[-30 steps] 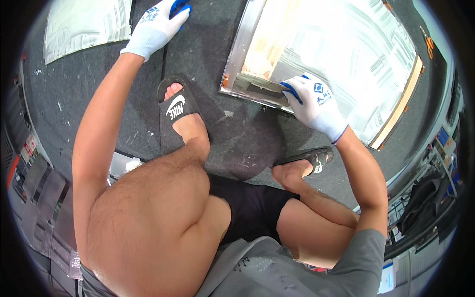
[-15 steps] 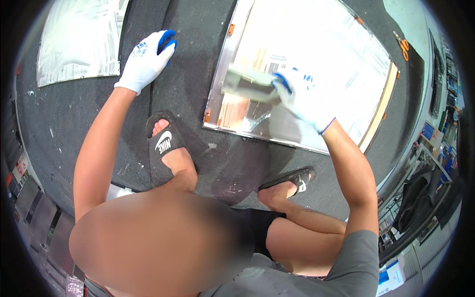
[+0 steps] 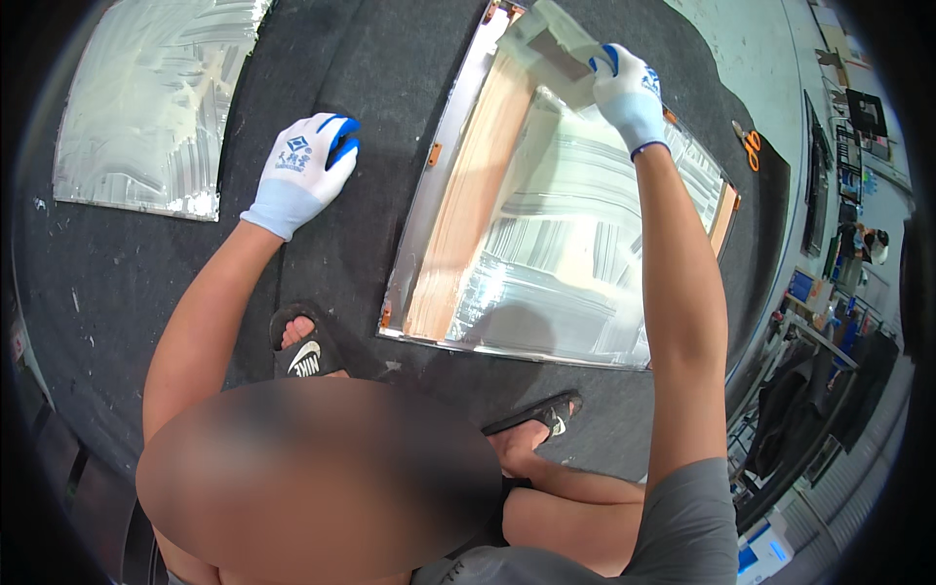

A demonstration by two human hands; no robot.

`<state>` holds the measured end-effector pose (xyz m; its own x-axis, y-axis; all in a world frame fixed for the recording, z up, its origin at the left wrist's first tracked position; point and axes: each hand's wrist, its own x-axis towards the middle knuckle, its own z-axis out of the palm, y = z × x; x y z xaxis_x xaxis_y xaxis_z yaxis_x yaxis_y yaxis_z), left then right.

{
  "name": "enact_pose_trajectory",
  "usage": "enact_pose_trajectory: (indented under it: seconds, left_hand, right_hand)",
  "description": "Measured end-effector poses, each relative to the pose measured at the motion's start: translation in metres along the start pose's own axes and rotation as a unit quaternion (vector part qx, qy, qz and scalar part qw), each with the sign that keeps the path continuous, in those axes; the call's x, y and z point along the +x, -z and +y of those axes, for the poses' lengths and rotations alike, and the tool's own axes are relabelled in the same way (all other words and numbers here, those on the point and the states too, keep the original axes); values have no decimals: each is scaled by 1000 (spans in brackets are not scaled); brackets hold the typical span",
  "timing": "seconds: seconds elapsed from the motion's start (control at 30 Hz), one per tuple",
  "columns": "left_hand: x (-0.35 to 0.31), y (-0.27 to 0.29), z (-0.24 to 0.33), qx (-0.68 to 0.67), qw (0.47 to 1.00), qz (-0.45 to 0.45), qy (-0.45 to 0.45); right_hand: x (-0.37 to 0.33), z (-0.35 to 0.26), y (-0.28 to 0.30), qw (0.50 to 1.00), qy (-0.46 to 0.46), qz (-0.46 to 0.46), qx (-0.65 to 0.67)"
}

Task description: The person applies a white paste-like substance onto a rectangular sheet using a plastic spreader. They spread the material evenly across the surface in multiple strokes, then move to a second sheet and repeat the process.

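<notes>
My right hand [image 3: 627,93], in a white glove with blue fingers, grips a wide, flat, greenish-grey scraper [image 3: 554,49] at the far left corner of a framed panel [image 3: 556,263]. White paste lies in streaks over the panel's inner face. Along its left side run a pale wooden strip [image 3: 476,200] and a metal edge [image 3: 425,200] with small orange corner pieces. My left hand [image 3: 307,166], gloved alike, hovers or rests over the dark mat left of the panel. Its fingers are loosely bent and apart, with nothing seen in them.
A second paste-smeared panel [image 3: 146,107] lies at the far left. Orange-handled scissors [image 3: 751,148] lie on the dark mat [image 3: 331,78] beyond the panel's right side. My sandalled feet stand near the panel's front edge. A cluttered rack [image 3: 814,361] lines the right side.
My right hand has carried the scraper away from me, from the panel's near left part to its far end. Streaked paste and the wooden strip now show uncovered. My left hand stays beside the panel.
</notes>
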<state>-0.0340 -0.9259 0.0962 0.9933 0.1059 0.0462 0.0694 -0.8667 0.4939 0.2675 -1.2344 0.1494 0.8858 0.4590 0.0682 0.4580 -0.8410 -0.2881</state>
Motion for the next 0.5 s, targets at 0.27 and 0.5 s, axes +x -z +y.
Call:
enact_pose_trajectory:
  seconds: [0.27,0.5]
  left_hand:
    - [26,-26,-8,55,998,22,-31]
    - [20,-42,-10,92,995,-2,-28]
  right_hand:
    - [45,11,2,997,11,27,-78]
    - [42,15,0,986,109,85,-93]
